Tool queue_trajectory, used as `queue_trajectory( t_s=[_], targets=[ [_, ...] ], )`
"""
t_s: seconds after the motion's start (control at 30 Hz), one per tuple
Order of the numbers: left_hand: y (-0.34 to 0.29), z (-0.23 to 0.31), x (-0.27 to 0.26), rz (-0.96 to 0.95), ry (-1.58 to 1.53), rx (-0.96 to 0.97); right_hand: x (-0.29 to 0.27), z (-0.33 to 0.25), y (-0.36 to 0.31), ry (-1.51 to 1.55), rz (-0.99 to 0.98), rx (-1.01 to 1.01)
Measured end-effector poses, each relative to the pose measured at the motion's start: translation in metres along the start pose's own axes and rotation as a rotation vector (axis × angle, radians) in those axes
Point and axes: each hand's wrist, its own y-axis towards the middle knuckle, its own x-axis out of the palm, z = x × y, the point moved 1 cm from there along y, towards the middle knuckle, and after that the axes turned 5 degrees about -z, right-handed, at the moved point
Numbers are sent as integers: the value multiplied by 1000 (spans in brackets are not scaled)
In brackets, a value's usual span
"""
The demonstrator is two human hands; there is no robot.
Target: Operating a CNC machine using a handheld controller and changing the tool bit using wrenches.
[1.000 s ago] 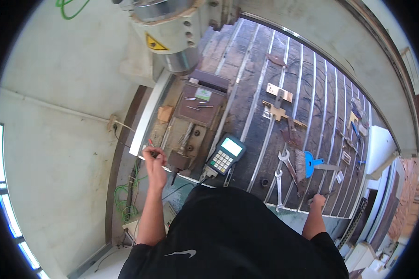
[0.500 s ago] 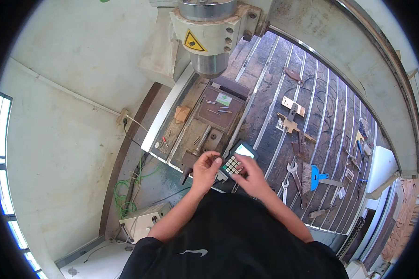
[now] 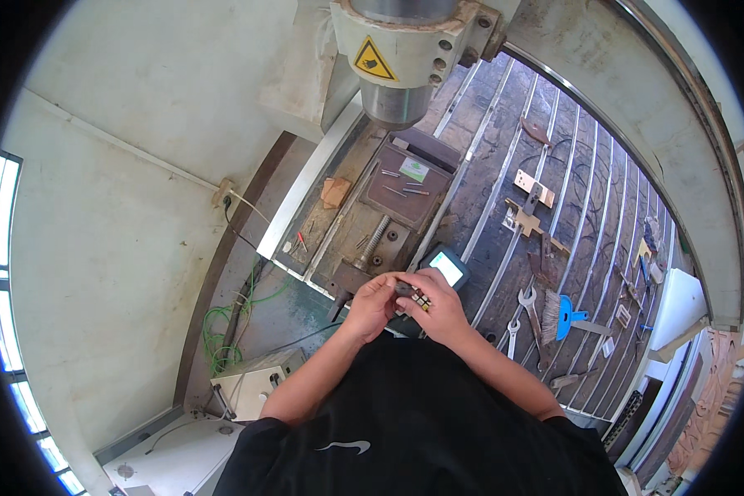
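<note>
My left hand (image 3: 372,309) is closed, with thumb and fingers pinched together just in front of my chest. My right hand (image 3: 441,312) meets it, its fingers bent and pinching toward the left fingertips. A small dark piece (image 3: 403,289) shows between the two hands; its kind is too small to make out. Behind and under my right hand lies a handheld control pad (image 3: 448,268) with a lit screen. My fingers hide much of its keypad. The pad rests at the near edge of the slotted machine bed (image 3: 492,194).
A machine spindle (image 3: 395,103) hangs above the bed. A vise (image 3: 405,194) carries several thin metal bits and a card. Wrenches (image 3: 527,302), a blue-handled brush (image 3: 564,317) and clamped wooden pieces (image 3: 522,219) lie to the right. Green cable (image 3: 217,339) coils on the floor at left.
My right hand has left the keypad and moved left to meet my left hand, its fingers closing at the small dark piece. The whole view has shifted slightly.
</note>
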Motion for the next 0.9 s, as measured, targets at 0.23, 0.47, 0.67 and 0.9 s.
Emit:
queue_trajectory(
  t_s=[0.23,0.47,0.67,0.9],
  targets=[
    [-9,0,-3,252,874,163,6,30,-3,-65,-97,60],
    [12,36,-4,271,1507,502,16,47,22,-247,107,-16],
    [50,40,-17,246,1886,543,7,53,57,-415,96,-4],
    [51,43,-11,308,1954,508,22,71,72,-519,-50,48]
  ],
)
